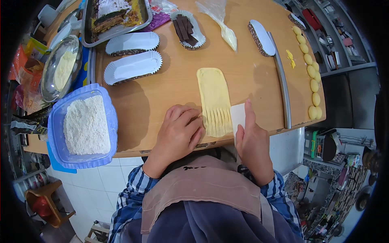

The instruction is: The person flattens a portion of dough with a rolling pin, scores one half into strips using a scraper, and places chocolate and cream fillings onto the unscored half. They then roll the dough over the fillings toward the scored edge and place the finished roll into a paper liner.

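A long flat piece of pale yellow dough [212, 91] lies in front of me, rounded at its far end. Its near part is cut into several narrow strips that run toward the table's front edge. My right hand [255, 146] grips a white dough scraper [238, 117], index finger stretched along it, with the blade upright at the dough's right edge. On the other side, my left hand [178, 129] rests on the table with fingers loosely bent and apart, the fingertips close against the left edge of the strips; nothing shows in it.
A blue tub of flour [87, 125] stands left. Behind are white paper baking cups [133, 67], a cup of chocolate sticks [186, 30], a piping bag [221, 24] and a metal tray [117, 34]. A metal rod [282, 81] and dough balls [312, 73] lie right.
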`<state>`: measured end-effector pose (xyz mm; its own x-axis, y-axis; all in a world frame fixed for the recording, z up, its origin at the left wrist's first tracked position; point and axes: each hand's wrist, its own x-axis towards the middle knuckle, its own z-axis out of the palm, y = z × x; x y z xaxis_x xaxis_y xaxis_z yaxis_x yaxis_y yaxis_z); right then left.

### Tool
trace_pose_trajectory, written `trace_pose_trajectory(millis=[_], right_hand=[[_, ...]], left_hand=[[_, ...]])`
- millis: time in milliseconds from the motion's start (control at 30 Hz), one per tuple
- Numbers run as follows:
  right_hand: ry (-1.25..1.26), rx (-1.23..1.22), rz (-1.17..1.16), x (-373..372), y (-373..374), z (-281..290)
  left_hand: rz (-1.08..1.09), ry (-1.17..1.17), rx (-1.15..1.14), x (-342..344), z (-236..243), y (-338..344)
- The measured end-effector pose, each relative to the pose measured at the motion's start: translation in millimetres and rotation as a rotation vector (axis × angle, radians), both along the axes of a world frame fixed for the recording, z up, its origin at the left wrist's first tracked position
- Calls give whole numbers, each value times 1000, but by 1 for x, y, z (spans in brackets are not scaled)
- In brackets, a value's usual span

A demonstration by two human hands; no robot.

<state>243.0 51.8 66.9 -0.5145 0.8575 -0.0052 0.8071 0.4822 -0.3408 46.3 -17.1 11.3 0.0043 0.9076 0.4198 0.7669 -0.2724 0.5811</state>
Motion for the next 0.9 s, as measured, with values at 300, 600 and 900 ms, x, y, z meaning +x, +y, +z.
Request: trace_pose_trajectory(millis=[300, 600, 900], right_hand=[[278, 118, -165, 26, 5, 26], [703, -151, -262, 64, 85, -43], [27, 277, -191, 65, 101, -33]], left_hand=[[-5, -1, -5, 0, 1, 0], [0, -12, 6, 0, 3, 2], [57, -34, 6, 0, 3, 4]])
